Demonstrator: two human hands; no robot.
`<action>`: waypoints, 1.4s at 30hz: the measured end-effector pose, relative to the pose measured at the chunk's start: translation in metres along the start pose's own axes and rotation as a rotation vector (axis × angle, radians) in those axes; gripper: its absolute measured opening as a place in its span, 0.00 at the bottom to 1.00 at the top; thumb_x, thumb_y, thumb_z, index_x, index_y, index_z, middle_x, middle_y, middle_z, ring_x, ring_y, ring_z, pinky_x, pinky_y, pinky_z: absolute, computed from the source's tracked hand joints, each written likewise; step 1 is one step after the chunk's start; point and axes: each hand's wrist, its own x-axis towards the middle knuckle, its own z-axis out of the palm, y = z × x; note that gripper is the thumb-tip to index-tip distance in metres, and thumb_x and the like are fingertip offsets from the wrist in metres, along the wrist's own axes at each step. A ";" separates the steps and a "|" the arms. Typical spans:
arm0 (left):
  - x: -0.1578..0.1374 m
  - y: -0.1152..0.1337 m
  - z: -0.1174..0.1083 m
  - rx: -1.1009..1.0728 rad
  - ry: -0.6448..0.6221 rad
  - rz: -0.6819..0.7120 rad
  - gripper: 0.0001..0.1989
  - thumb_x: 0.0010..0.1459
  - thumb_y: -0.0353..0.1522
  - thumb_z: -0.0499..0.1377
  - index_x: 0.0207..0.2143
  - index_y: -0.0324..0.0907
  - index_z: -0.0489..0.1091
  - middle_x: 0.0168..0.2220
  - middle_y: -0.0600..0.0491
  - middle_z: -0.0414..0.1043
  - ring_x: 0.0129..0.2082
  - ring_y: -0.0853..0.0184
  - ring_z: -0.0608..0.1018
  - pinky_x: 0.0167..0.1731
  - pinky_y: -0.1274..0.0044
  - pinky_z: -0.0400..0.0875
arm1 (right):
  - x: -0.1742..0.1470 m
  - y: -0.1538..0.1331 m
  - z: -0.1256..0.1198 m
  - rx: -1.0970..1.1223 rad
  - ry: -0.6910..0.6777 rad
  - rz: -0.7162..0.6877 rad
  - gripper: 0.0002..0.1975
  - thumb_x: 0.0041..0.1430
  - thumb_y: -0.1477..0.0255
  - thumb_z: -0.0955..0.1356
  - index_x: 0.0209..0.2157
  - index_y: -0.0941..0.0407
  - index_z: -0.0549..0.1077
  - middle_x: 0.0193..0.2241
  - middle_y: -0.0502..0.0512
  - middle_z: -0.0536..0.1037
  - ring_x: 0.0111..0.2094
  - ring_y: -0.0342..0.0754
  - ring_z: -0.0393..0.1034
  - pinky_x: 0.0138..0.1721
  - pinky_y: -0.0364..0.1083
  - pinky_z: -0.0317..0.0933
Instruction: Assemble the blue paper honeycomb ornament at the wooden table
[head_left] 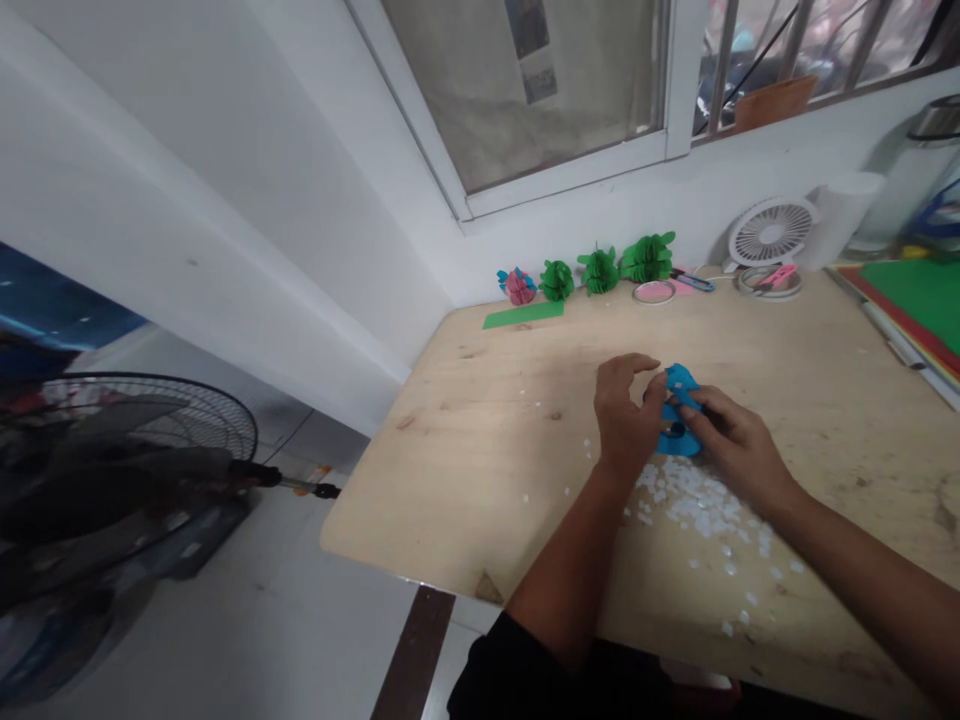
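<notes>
A cut and folded blue paper piece [681, 378] is raised over the right half of the wooden table. My right hand [739, 435] pinches it at its right edge between thumb and fingers. At the left edge, my left hand [628, 408] has its thumb against or very near the paper, with the forefinger curved and apart from it. A small whitish square shows on the paper's upper part. Under the hands lies more blue paper [679, 445], with a small dark round thing [674, 429] by it. Many tiny white squares [709, 505] are scattered just below.
Along the wall stand several green paper figures [600, 271] and a pink-and-blue one [519, 287], behind a green strip [523, 316]. Farther right are tape rings [769, 284], a cutter knife [694, 281] and a small white fan [772, 234]. Coloured sheets [915, 300] lie at right.
</notes>
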 end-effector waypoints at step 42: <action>0.012 -0.015 -0.013 0.509 -0.197 0.483 0.05 0.69 0.33 0.63 0.39 0.46 0.80 0.42 0.49 0.80 0.59 0.56 0.74 0.60 0.63 0.67 | 0.004 -0.001 -0.006 -0.198 -0.025 -0.144 0.11 0.69 0.60 0.67 0.39 0.50 0.79 0.40 0.57 0.79 0.41 0.55 0.76 0.43 0.54 0.69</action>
